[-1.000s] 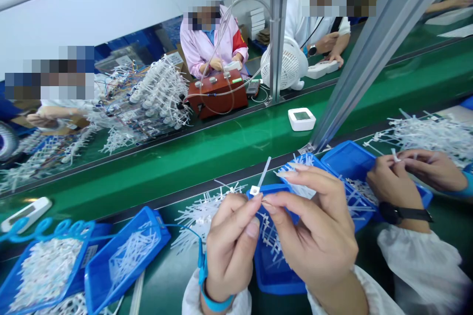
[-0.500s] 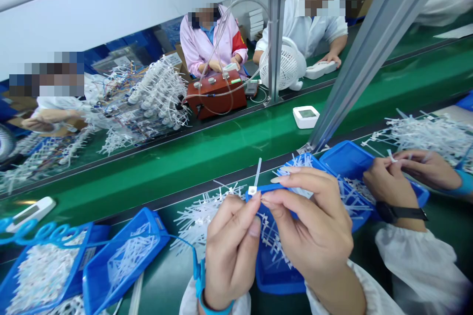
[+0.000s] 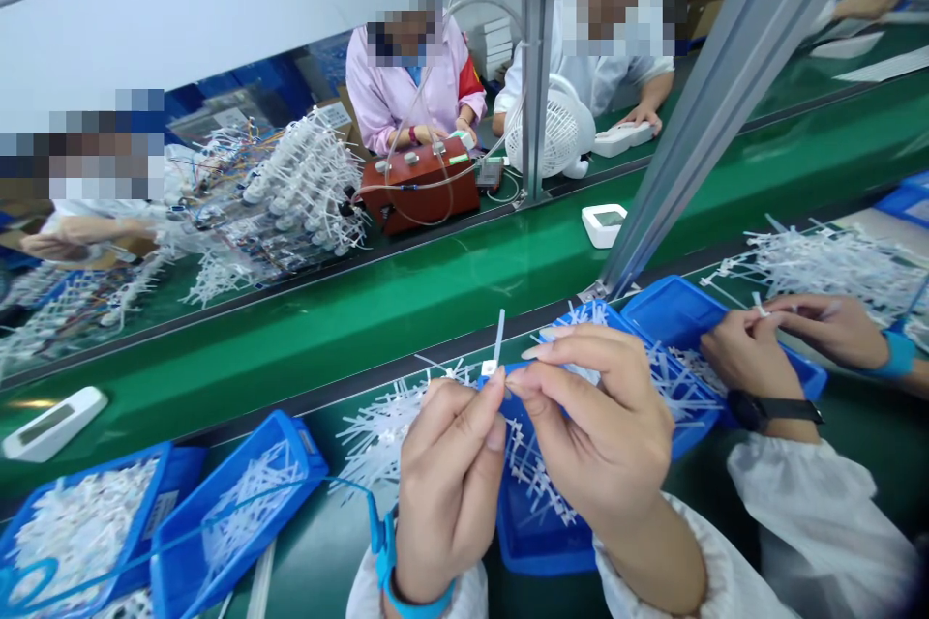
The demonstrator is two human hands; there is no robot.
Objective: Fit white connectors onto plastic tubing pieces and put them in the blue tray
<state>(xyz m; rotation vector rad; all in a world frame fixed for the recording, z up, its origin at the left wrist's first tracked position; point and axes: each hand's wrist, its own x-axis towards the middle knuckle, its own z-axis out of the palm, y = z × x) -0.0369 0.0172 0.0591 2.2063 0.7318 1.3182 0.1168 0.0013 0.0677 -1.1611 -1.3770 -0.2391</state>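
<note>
My left hand point(image 3: 454, 484), with a blue wrist strap, pinches a small white square part point(image 3: 490, 368) between thumb and forefinger. A thin translucent tube point(image 3: 500, 334) stands up from that part. My right hand point(image 3: 606, 426) has its thumb and forefinger pinched together right beside the left fingertips. Whatever lies in the right pinch is too small to make out. Beneath both hands is a blue bin point(image 3: 552, 556) with white pieces in it. Just behind the left hand lies a heap of translucent tubes with white parts point(image 3: 377, 426).
Two blue bins of white parts point(image 3: 83, 527) and clear tubes point(image 3: 254, 493) stand at left. A co-worker's hands point(image 3: 755, 358) work at right, beside more blue bins. A metal post point(image 3: 674, 116) rises before the green conveyor point(image 3: 450, 280), which carries white devices point(image 3: 605, 225).
The view has shifted slightly, and both hands appear a little farther left. The pinch on the white square part is kept. The coiled blue cord at left hangs lower.
</note>
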